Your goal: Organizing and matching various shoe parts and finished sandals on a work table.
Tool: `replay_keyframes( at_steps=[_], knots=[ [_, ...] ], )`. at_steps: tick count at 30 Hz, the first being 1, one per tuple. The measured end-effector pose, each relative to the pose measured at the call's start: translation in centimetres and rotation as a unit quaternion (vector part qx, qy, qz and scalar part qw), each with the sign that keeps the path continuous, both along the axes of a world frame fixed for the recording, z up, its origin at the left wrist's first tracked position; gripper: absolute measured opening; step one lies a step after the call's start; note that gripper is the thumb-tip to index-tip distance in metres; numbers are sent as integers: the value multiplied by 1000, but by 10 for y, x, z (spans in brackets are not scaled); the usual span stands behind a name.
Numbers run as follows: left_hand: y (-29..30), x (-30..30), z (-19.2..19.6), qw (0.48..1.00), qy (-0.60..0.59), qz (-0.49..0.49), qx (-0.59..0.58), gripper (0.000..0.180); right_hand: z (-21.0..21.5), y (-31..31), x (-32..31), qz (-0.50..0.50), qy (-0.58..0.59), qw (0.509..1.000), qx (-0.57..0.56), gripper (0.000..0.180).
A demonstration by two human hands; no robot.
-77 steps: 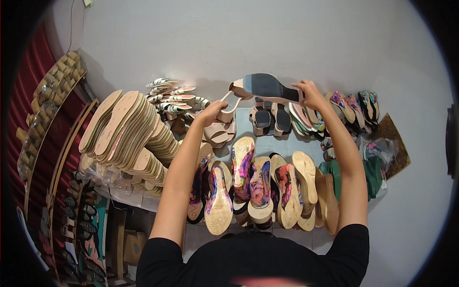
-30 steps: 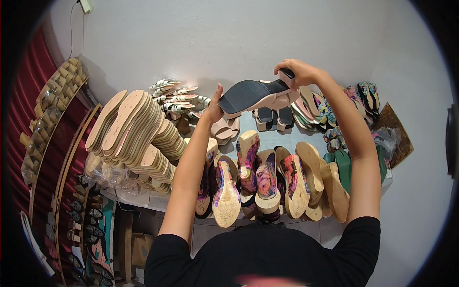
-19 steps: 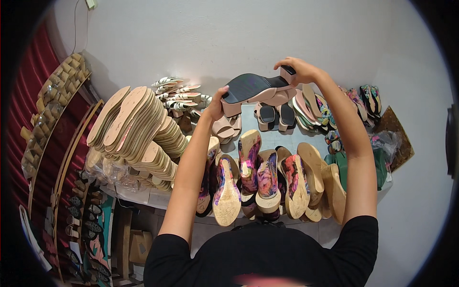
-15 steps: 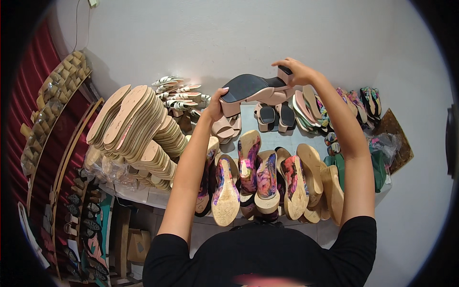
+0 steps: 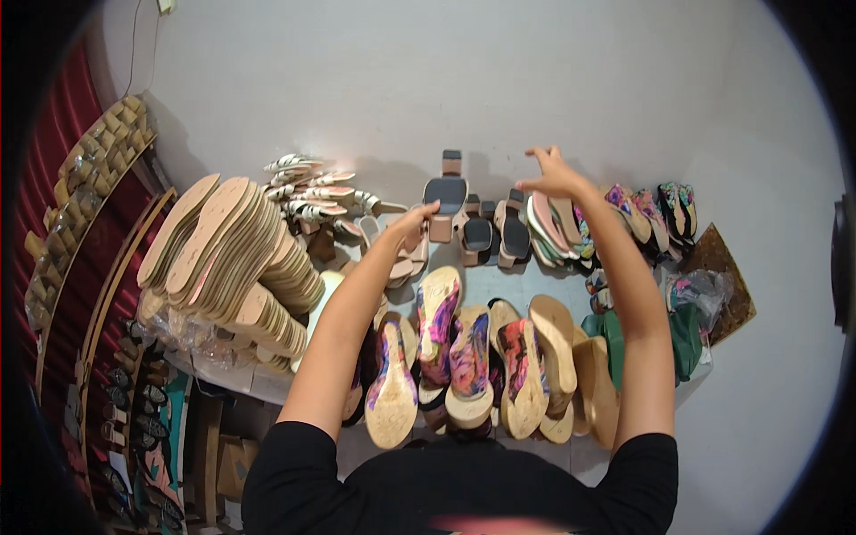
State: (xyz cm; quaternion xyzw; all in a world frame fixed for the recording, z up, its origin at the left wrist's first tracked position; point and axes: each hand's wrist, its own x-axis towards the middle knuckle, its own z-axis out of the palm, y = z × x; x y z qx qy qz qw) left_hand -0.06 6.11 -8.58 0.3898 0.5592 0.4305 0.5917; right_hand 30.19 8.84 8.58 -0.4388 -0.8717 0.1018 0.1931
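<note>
We see left hand fingers touching dark wedge sandal at 12 o'clock, not clenched; right hand released, spread. Risk: nudge topples sandal onto neighbouring sandal row.

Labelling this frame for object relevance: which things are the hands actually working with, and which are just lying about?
In hand:
- dark-topped wedge sandal, stood against the wall
- left hand, fingers touching its side
- right hand, open above the sandal row

Lying about:
- stack of tan insoles
- floral wedge soles
- strappy white sandals
- green flip-flops
</note>
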Motion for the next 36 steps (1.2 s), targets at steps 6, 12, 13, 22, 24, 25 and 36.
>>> replay_keyframes(
  at_steps=[6,12,13,22,24,25,36],
  knots=[
    [49,-4,-38,989,56,26,-132,41,-33,7,30,3,25,997,-77,75],
    [66,12,-66,995,15,-16,-102,33,-73,31,50,11,25,995,-100,70],
    [70,5,-72,993,4,-10,-115,31,-75,36,47,20,29,993,-109,69],
    [99,-1,-114,987,-83,7,-138,35,-91,61,14,34,7,994,-108,64],
    [108,-11,-124,975,-73,49,-205,29,-90,58,6,44,29,992,-118,64],
    [107,-18,-131,974,-73,54,-206,29,-91,57,3,50,23,993,-108,64],
    [112,-26,-140,970,-19,48,-236,30,-114,72,29,25,20,987,-159,70]
  ],
)
